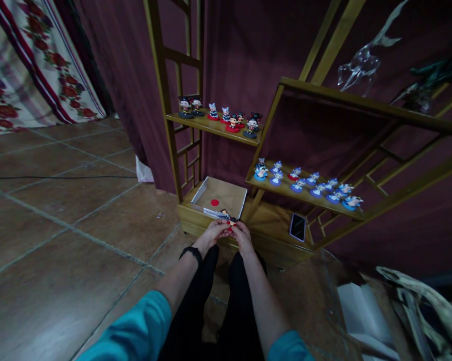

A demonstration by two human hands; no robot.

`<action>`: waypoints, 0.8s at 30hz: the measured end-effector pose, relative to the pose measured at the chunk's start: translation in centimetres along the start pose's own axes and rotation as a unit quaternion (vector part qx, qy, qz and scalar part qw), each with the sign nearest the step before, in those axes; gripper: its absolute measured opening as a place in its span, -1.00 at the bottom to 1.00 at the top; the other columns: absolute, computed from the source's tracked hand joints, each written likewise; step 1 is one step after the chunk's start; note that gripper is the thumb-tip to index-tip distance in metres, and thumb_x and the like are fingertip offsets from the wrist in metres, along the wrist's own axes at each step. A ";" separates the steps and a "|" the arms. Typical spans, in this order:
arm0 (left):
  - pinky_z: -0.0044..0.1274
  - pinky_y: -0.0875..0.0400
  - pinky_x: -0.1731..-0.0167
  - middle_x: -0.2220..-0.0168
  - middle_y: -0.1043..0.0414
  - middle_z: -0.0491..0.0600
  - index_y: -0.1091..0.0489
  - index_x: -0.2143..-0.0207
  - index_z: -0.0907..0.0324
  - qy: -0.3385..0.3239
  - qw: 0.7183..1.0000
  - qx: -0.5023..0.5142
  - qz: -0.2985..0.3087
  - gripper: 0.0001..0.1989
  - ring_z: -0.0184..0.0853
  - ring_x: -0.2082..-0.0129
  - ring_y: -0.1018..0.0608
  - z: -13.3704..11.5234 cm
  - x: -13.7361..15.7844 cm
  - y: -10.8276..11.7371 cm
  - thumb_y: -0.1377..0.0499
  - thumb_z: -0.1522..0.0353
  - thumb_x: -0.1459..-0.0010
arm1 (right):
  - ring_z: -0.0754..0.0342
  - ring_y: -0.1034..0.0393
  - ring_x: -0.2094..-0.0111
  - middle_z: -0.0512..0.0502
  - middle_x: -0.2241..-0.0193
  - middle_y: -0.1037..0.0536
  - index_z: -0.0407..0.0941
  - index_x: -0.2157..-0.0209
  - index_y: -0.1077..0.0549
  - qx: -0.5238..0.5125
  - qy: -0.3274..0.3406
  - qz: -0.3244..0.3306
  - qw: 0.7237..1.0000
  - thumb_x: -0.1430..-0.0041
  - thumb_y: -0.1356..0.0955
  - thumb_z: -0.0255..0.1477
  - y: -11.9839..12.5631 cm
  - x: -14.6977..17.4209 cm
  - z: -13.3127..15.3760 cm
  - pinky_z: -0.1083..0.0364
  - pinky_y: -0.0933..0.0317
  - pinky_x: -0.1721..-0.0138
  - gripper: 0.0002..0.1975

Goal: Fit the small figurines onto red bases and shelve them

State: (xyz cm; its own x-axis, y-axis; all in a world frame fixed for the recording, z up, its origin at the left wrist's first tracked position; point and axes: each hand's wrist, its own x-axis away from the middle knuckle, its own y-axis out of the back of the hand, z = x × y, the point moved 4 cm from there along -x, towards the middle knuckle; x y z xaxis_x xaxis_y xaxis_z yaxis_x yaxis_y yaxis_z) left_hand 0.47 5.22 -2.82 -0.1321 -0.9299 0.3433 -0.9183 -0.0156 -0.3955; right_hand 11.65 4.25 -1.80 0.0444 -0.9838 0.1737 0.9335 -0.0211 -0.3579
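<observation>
Both my hands meet in front of the shelf unit, fingers closed around one small figurine (pixel 232 222) with dark hair and red on it. My left hand (pixel 215 231) grips it from the left, and my right hand (pixel 243 235) from the right. Just beyond them an open cardboard box (pixel 226 189) rests on the low shelf. Inside it lie a red disc (pixel 214 202) and, near the front wall, another small dark-haired figurine (pixel 224 212). The underside of the held figurine is hidden by my fingers.
Several figurines stand on the upper left shelf (pixel 210 122), and several blue-white ones on the middle shelf (pixel 286 186). A phone (pixel 297 227) lies on the low shelf. Glass ornaments (pixel 361 65) stand at upper right. A white box (pixel 364 313) sits on the floor.
</observation>
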 end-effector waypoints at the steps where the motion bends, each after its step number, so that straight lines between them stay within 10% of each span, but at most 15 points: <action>1: -0.66 -0.34 0.56 0.57 -0.43 -0.04 -0.39 0.43 0.30 -0.002 1.000 -0.003 -0.003 -0.76 -0.49 0.62 -0.45 0.0 0.0 0.0 -0.31 0.40 0.23 | 0.17 -0.39 0.49 0.03 0.43 -0.52 -0.08 0.37 -0.41 0.003 0.002 0.003 1.000 0.23 -0.40 -0.35 -0.1 0.1 0.1 0.14 -0.31 0.40 -0.72; 24: -0.65 -0.35 0.52 0.56 -0.44 -0.04 -0.39 0.42 0.28 -0.009 1.000 0.017 0.012 -0.80 -0.48 0.60 -0.47 -0.3 0.4 -0.3 -0.27 0.42 0.17 | 0.11 -0.43 0.43 -0.03 0.39 -0.54 -0.09 0.31 -0.43 -0.014 0.004 -0.029 0.999 0.26 -0.42 -0.32 0.6 -0.4 -0.6 0.10 -0.32 0.38 -0.64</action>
State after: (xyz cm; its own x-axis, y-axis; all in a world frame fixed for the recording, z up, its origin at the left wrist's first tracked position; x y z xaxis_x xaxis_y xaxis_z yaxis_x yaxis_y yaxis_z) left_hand 0.61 4.97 -2.25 -0.1461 -0.9365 0.3187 -0.9017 -0.0065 -0.4324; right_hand 11.98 4.51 -2.66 -0.0125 -0.9820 0.1884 0.9241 -0.0834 -0.3730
